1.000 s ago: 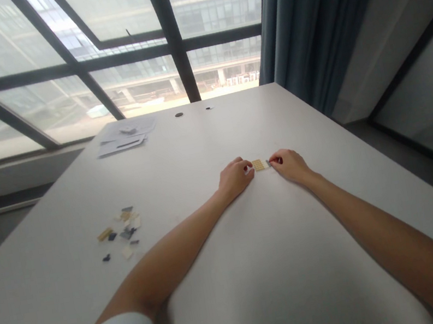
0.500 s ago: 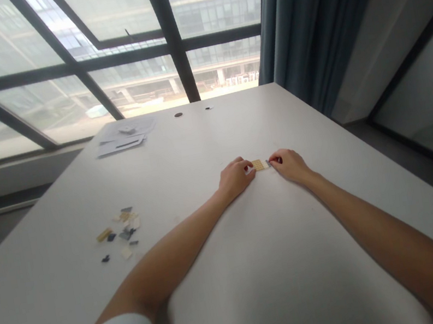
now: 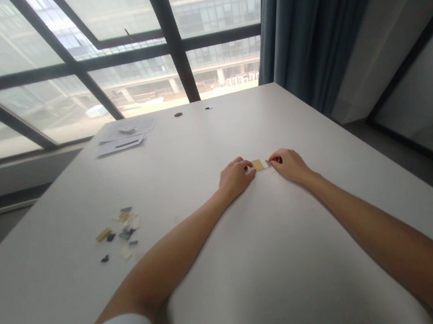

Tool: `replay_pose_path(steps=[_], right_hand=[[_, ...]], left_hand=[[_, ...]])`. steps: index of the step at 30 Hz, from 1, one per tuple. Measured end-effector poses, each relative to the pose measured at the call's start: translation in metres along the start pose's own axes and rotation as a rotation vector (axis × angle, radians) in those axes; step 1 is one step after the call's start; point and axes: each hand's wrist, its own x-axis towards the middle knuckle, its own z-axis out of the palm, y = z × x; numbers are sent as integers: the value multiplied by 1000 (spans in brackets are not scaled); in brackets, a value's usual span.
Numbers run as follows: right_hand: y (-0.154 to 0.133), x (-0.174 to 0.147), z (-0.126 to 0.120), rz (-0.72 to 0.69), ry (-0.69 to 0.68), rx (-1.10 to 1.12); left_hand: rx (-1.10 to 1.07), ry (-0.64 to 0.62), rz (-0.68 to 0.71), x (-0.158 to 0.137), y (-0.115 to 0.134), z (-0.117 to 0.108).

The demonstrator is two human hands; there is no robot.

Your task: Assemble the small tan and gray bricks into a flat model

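A small flat tan toy-brick plate (image 3: 257, 165) lies on the white table, with a whitish strip (image 3: 265, 164) beside it and a small grey piece (image 3: 269, 163) at the right end. My left hand (image 3: 237, 175) is closed on the plate's left end, thumb and fingers curled round its edge. At the other end my right hand (image 3: 289, 164) pinches at the grey piece with thumb and forefinger. The fingertips cover part of both ends, so I cannot make out exactly how the parts join.
Loose tan, grey, dark and cream toy-brick pieces (image 3: 124, 234) lie scattered left of my left forearm. Papers (image 3: 122, 144) rest at the table's far left. A round dark cable hole (image 3: 178, 114) and a small dark item (image 3: 207, 108) sit near the back edge, before the windows.
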Motion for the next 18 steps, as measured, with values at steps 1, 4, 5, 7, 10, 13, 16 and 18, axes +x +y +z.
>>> replay_pose_path(steps=[1,4,5,7,10,13,16,18], right_hand=[[0,0,0,-4,2,-1],[0,0,0,-15,7,8],[0,0,0,-16,7,11],[1,0,0,-16,8,12],[1,-1,0,-11,8,15],[2,-1,0,-15,13,21],[2,-3,-1,-23,21,33],[2,-3,-1,-23,22,38]], left_hand=[[-1,1,5,0,0,0],[2,7,4,0,-1,1],[4,8,1,0,-1,1],[4,8,-2,0,-1,1],[3,5,-8,0,0,0],[1,-1,-13,0,0,0],[0,-1,-10,0,0,0],[0,0,-11,0,0,-1]])
